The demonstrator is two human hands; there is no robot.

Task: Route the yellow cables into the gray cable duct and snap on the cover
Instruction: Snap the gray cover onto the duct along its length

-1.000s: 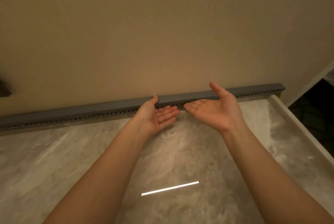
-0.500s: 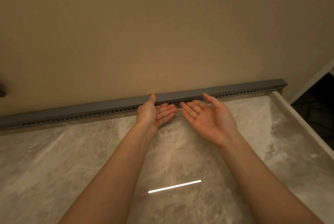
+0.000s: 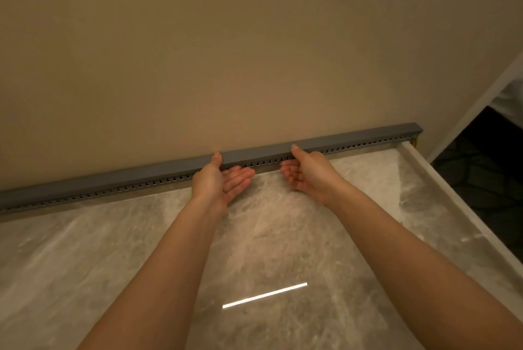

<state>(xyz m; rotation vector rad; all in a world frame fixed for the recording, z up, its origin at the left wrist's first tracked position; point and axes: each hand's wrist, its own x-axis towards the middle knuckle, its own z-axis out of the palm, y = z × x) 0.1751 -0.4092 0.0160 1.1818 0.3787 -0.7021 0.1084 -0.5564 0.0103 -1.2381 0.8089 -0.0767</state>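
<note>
1. Pressing along the gray duct [image 3: 325, 143], head view: both hands sit at mid-length of the strip, which runs along the foot of the beige wall [image 3: 254, 52] at the back edge of the marble counter [image 3: 113, 250].
2. Left hand [image 3: 218, 182]: palm up, fingers spread and apart, thumb tip laid on the duct's top face.
3. Right hand [image 3: 308, 174]: fingers curled loosely, clamped on nothing, thumb on the top face.
4. Change: half a second earlier the right hand lay open just clear of the strip; its thumb has now landed on top (the left thumb has stayed put).
5. Meaning: the cover appears already seated, so this reads as a final press along the seam.
6. Yellow cable [image 3: 415, 142]: only a short bit shows, at the duct's right end.
</note>
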